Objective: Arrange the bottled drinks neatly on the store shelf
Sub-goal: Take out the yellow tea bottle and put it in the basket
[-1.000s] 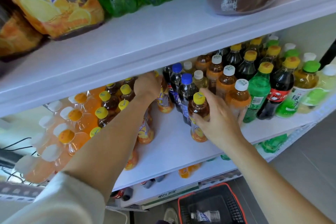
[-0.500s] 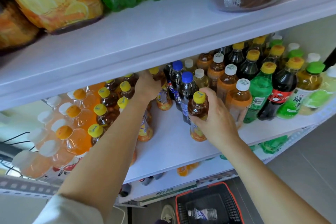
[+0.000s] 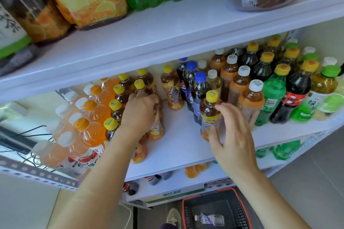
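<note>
Left hand (image 3: pixel 138 115) wraps the shoulder of a yellow-capped brown iced-tea plastic bottle (image 3: pixel 140 87), fingers curled tight round it; this bottle sits at the 3 o'clock edge of the yellow-capped tea block (image 3: pixel 116 106), likely being squared into that column.

Right hand (image 3: pixel 232 135) cups a second yellow-capped tea bottle with a yellow label (image 3: pixel 209 111); thumb lies on the label front, fingers curve wide round its 3 o'clock side; loose hold, cannot tell if it truly pinches.

This second bottle stands upright on the white middle shelf board (image 3: pixel 184 147), touching or just beside the blue-capped dark cola bottles (image 3: pixel 200 89) at its 11 o'clock; looks misfiled there, its own kind is well apart at 9 o'clock.

Bare shelf lies between the two hands; judged use: slide the stray across to the tea rows.

Red-rimmed black shopping basket (image 3: pixel 242 208) at 6 o'clock on the floor holds one clear bottle lying flat.
</note>
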The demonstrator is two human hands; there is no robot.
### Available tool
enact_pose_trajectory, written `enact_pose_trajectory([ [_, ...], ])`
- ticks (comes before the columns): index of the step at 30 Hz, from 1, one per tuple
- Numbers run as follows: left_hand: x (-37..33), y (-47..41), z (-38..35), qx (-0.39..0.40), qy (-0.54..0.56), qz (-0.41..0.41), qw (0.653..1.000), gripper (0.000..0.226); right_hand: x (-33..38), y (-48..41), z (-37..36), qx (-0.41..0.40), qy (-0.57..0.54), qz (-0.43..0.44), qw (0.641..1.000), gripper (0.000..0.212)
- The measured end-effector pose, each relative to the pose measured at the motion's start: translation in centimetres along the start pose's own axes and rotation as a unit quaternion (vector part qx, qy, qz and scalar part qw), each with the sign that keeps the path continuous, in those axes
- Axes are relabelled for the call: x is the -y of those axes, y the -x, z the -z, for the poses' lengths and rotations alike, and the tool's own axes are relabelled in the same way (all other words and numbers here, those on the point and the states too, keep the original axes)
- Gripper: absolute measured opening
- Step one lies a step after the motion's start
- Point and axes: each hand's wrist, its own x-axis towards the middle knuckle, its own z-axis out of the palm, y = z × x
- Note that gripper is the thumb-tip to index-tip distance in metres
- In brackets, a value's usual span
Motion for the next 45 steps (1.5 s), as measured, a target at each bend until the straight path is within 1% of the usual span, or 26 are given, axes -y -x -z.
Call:
enact_pose_trajectory([
  [2,-0.4,0.8,0.9,-0.002,0.084,-0.012,0.996,0.021,0.2,1.2,-0.1,0.032,-0.044,0.001,0.999,0.049],
  [4,-1.3,2.2,1.7,-0.001,0.111,-0.054,0.992,0.017,0.3,2.5,-0.4,0.084,-0.09,-0.016,0.992,0.052],
  [5,-1.7,3.1,2.1,-0.022,0.131,-0.07,0.989,0.016,0.3,3.1,-0.6,0.116,-0.115,-0.035,0.986,0.054],
  [6,-2.0,3.9,2.6,-0.052,0.163,-0.07,0.983,0.013,0.1,3.5,-0.7,0.149,-0.147,-0.065,0.976,0.055],
  [7,-2.2,4.7,3.4,-0.078,0.204,-0.059,0.974,0.011,-0.1,3.9,-0.7,0.185,-0.187,-0.115,0.958,0.055],
  [8,-2.4,5.3,4.2,-0.095,0.256,-0.045,0.961,0.01,-0.3,4.0,-0.6,0.218,-0.235,-0.183,0.93,0.057],
  [9,-2.6,5.9,5.1,-0.103,0.316,-0.032,0.943,0.011,-0.5,4.1,-0.2,0.243,-0.297,-0.263,0.885,0.057],
  [10,-2.9,6.3,6.0,-0.11,0.375,-0.027,0.92,0.012,-0.8,4.1,0.3,0.257,-0.376,-0.356,0.816,0.056],
  [11,-3.4,6.7,6.8,-0.117,0.433,-0.026,0.893,0.013,-1.1,4.2,0.8,0.263,-0.462,-0.438,0.725,0.055],
  [12,-3.9,6.9,7.4,-0.121,0.489,-0.021,0.863,0.013,-1.3,4.4,1.5,0.272,-0.521,-0.492,0.643,0.057],
  [13,-4.6,6.9,7.8,-0.121,0.544,-0.014,0.83,0.013,-1.5,4.6,2.3,0.291,-0.55,-0.51,0.594,0.06],
  [14,-5.1,6.9,8.0,-0.12,0.588,-0.008,0.8,0.012,-1.6,4.9,2.9,0.316,-0.56,-0.504,0.576,0.061],
  [15,-5.7,6.8,7.9,-0.119,0.618,-0.001,0.777,0.014,-1.4,5.2,3.3,0.335,-0.566,-0.49,0.572,0.062],
  [17,-6.4,6.6,7.6,-0.115,0.659,0.019,0.743,0.019,-1.1,5.8,3.8,0.335,-0.582,-0.463,0.578,0.063],
  [20,-7.1,6.1,6.8,-0.093,0.71,0.059,0.696,0.027,-0.3,6.2,4.5,0.283,-0.587,-0.433,0.623,0.066],
  [22,-7.6,6.2,6.2,-0.063,0.741,0.081,0.663,0.037,0.2,6.2,5.0,0.245,-0.589,-0.41,0.652,0.073],
  [23,-7.9,6.3,5.9,-0.049,0.75,0.085,0.654,0.043,0.5,6.1,5.2,0.229,-0.584,-0.393,0.672,0.075],
  [24,-8.3,6.6,5.7,-0.036,0.753,0.083,0.652,0.048,0.8,6.0,5.3,0.215,-0.572,-0.373,0.698,0.075],
  [27,-10.0,8.1,4.8,0.021,0.746,0.096,0.659,0.079,1.4,5.9,5.4,0.153,-0.5,-0.333,0.784,0.069],
  [28,-10.6,8.5,4.4,0.038,0.75,0.107,0.651,0.087,1.5,5.9,5.5,0.137,-0.472,-0.32,0.81,0.064],
  [30,-11.2,8.9,3.9,0.032,0.766,0.132,0.628,0.091,1.8,6.0,5.8,0.128,-0.435,-0.288,0.844,0.049],
  [33,-11.5,8.8,3.8,0.003,0.798,0.165,0.58,0.088,2.0,6.1,6.1,0.124,-0.414,-0.265,0.862,0.033],
  [35,-11.7,8.8,3.8,-0.004,0.809,0.171,0.562,0.085,2.0,6.1,6.2,0.124,-0.405,-0.261,0.867,0.027],
  [38,-11.9,8.8,3.9,-0.009,0.818,0.171,0.549,0.086,1.8,6.1,6.4,0.128,-0.407,-0.259,0.867,0.026],
  [41,-12.0,8.8,4.0,-0.007,0.822,0.156,0.547,0.086,1.5,6.2,6.5,0.133,-0.411,-0.268,0.861,0.029],
  [45,-12.2,8.9,4.0,-0.002,0.831,0.13,0.542,0.077,0.7,6.2,6.8,0.159,-0.422,-0.285,0.846,0.044],
])
